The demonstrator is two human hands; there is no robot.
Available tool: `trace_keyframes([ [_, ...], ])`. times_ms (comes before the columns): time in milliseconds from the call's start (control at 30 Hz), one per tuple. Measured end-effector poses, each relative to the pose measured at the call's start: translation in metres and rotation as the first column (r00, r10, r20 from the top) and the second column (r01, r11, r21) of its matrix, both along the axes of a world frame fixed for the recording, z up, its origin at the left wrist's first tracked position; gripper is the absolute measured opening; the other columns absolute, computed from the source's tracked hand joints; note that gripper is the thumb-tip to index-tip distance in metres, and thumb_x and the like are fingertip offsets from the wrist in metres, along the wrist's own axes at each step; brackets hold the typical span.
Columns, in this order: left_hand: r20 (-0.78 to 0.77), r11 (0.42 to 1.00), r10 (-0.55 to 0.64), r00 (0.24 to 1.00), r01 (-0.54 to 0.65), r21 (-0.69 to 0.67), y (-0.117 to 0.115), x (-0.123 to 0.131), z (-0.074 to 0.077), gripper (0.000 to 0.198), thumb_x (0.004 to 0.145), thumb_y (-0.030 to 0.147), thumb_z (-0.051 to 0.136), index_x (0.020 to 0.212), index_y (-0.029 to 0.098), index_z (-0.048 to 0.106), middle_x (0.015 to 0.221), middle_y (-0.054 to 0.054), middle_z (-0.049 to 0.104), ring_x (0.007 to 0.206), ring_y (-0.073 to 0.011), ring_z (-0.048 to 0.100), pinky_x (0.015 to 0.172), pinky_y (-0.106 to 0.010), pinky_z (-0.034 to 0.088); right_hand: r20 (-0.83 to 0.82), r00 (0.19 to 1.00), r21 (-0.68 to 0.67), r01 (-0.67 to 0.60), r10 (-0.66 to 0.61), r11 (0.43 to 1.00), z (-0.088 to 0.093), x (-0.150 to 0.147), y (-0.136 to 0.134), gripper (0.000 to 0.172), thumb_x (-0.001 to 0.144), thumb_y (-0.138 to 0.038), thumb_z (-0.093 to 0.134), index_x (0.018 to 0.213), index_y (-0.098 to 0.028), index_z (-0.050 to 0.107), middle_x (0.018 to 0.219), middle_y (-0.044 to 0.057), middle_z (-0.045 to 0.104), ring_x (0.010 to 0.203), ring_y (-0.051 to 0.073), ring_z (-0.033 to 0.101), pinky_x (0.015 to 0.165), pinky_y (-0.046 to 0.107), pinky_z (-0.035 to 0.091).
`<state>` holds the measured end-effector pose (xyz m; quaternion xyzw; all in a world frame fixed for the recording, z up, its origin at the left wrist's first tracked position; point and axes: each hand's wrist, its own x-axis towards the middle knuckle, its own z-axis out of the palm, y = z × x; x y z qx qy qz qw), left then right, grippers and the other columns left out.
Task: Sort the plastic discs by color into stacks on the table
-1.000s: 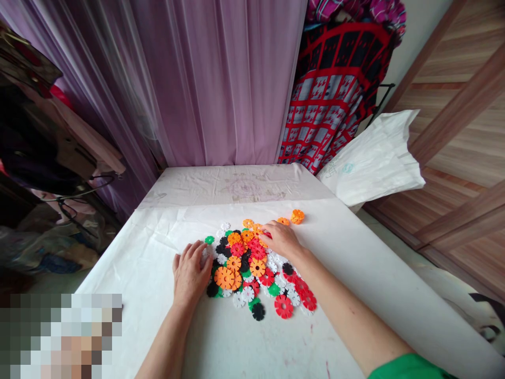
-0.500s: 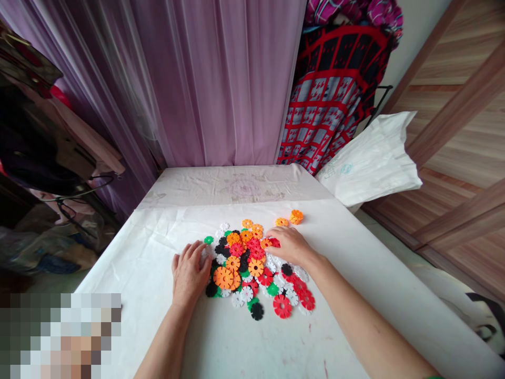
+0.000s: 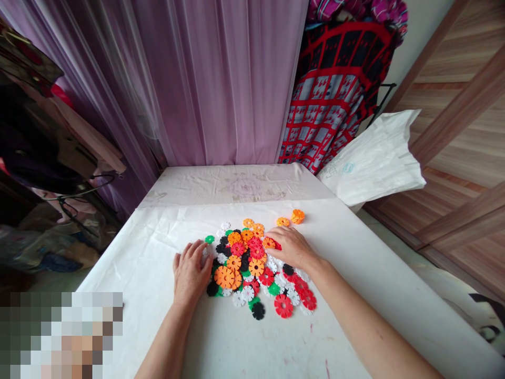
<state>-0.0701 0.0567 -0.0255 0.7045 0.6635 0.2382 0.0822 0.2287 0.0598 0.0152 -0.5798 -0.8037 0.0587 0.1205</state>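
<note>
A loose heap of flat snowflake-shaped plastic discs (image 3: 248,268) in orange, red, black, white and green lies on the white-sheeted table (image 3: 158,273). My left hand (image 3: 192,271) rests flat against the heap's left edge, fingers spread, beside a white disc (image 3: 205,253). My right hand (image 3: 292,248) lies on the heap's right side, fingertips next to an orange disc (image 3: 269,242) over a red one. Neither hand visibly grips anything. Apart from the heap, at the far side, sit a small stack of orange discs (image 3: 298,216) and a single orange disc (image 3: 282,221).
A white plastic bag (image 3: 373,158) lies past the table's right corner, below a red-and-black patterned cloth (image 3: 335,79). A lilac curtain (image 3: 221,89) hangs behind the table. Wood-patterned panels (image 3: 461,131) stand right; dark clutter (image 3: 47,247) lies left.
My right hand has slid back toward me and rightward over the heap, and its green sleeve has left view. The orange disc by its fingertips has shifted slightly. My left hand stays put.
</note>
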Motion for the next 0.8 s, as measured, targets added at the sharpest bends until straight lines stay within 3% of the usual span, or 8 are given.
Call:
trace_keyframes([
  [167, -0.024, 1.0, -0.004, 1.0, 0.003, -0.02, 0.0005, 0.0, 0.0012, 0.037, 0.094, 0.036, 0.045, 0.125, 0.027, 0.063, 0.144, -0.006, 0.057, 0.138, -0.0276, 0.043, 0.115, -0.054, 0.025, -0.022, 1.0, -0.041, 0.017, -0.018, 0.999, -0.0008, -0.0038, -0.0001, 0.027, 0.085, -0.033, 0.065, 0.11, -0.025, 0.072, 0.114, 0.005, 0.072, 0.109, 0.023, 0.062, 0.097, 0.035, 0.043],
  [367, -0.024, 1.0, -0.005, 1.0, 0.005, -0.025, 0.0006, 0.0, 0.0016, 0.038, 0.094, 0.036, 0.044, 0.126, 0.026, 0.062, 0.144, -0.006, 0.057, 0.139, -0.0277, 0.042, 0.116, -0.055, 0.025, -0.161, 0.975, -0.14, 0.131, -0.153, 0.981, -0.0024, -0.0036, 0.0046, 0.05, 0.078, -0.032, 0.071, 0.126, -0.023, 0.063, 0.12, 0.007, 0.068, 0.108, 0.022, 0.063, 0.094, 0.032, 0.046],
  [533, -0.015, 1.0, -0.002, 1.0, 0.002, -0.003, 0.0005, -0.0003, 0.0001, 0.037, 0.093, 0.035, 0.047, 0.125, 0.027, 0.064, 0.143, -0.007, 0.058, 0.137, -0.0278, 0.044, 0.115, -0.054, 0.026, -0.123, 0.984, -0.126, 0.115, -0.13, 0.985, -0.0022, -0.0016, 0.0049, 0.035, 0.081, -0.035, 0.068, 0.114, -0.025, 0.07, 0.118, 0.006, 0.069, 0.11, 0.023, 0.062, 0.097, 0.035, 0.044],
  [800, -0.005, 1.0, 0.004, 1.0, -0.004, 0.013, 0.0001, 0.0002, -0.0011, 0.036, 0.092, 0.034, 0.048, 0.124, 0.03, 0.064, 0.141, -0.005, 0.059, 0.137, -0.0262, 0.045, 0.116, -0.052, 0.025, -0.126, 0.98, -0.121, 0.14, -0.156, 0.983, -0.0037, -0.0026, 0.009, 0.034, 0.079, -0.034, 0.068, 0.112, -0.025, 0.07, 0.115, 0.005, 0.071, 0.105, 0.022, 0.064, 0.092, 0.031, 0.046],
])
